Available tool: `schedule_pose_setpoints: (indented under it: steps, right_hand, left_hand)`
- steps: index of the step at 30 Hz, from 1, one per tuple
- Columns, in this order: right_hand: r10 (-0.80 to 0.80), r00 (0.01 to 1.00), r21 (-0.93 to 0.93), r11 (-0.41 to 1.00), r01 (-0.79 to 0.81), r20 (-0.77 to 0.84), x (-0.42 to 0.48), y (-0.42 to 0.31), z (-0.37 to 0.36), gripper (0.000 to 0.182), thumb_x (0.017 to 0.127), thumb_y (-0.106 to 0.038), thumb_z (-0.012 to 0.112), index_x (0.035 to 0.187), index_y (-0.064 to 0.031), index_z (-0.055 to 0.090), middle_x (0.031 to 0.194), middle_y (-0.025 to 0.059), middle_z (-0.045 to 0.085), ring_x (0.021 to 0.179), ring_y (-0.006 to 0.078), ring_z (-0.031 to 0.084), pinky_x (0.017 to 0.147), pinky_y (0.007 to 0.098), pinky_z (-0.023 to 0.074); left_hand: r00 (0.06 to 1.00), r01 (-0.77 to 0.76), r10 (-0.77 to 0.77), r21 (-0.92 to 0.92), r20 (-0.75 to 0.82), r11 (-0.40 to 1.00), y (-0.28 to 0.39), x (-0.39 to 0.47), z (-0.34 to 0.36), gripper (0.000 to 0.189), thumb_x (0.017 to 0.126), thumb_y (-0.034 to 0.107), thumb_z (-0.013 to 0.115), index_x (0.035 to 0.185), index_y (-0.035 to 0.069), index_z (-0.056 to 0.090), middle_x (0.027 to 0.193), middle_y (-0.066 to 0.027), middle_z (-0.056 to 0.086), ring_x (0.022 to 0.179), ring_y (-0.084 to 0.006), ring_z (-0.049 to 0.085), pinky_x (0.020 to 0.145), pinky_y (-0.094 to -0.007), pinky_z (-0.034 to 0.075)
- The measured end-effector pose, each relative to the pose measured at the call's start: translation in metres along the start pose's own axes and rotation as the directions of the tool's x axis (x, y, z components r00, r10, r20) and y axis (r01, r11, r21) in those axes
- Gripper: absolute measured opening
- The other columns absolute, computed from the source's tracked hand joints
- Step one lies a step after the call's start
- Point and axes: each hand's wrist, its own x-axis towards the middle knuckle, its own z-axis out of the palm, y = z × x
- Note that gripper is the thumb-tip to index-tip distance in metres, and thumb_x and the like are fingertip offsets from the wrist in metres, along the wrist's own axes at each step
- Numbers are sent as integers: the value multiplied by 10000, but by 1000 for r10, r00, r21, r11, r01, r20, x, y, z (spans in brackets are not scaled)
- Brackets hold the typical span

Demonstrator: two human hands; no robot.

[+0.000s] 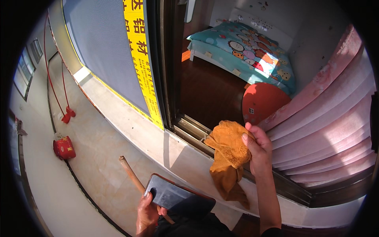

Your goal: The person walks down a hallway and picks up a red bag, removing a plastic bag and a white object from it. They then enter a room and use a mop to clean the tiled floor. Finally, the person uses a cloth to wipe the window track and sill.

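My left hand (149,210) grips a smartphone (182,194) with a dark screen, at the bottom centre. A wooden stick (131,174) slants behind the phone near that hand; whether the hand holds it too, I cannot tell. My right hand (259,148) is closed on an orange-brown cloth (226,174), pinched between thumb and fingers. The cloth hangs bunched over the window's metal sliding track (194,126) and the pale sill (177,157). At the left of the opening stands a window panel with a mesh screen (103,44) and yellow printed protective tape (148,86).
Pink curtains (325,136) hang at the right of the opening. Inside are a bed (251,53) with a teal cartoon cover and a red round-edged object (263,100). On the left, a red container (65,148) and red cords (53,74) with red ends lie by the tiled floor (97,157).
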Motion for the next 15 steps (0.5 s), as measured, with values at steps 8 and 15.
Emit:
schedule_pose_setpoints:
  steps: [8, 15]
  right_hand:
    - [-202, 960, -37, 979, 198, -193, -25, -43, -25, 232, 857, -50, 548, 1075, 22, 512, 993, 68, 573, 874, 102, 545, 786, 227, 441]
    - [-257, 840, -545, 662, 514, 479, 64, 34, 68, 232, 815, -41, 540, 1047, -36, 541, 893, 143, 580, 799, 280, 569, 730, 309, 449]
  left_hand:
    - [998, 61, -61, -22, 32, 998, -26, -1, 2, 545, 790, 404, 537, 1022, -87, 484, 629, -144, 559, 402, -188, 478, 390, -253, 371]
    - [999, 20, -18, -70, 34, 997, -23, -5, 9, 602, 790, 401, 543, 1106, -100, 440, 801, -196, 596, 421, -184, 501, 399, -251, 384]
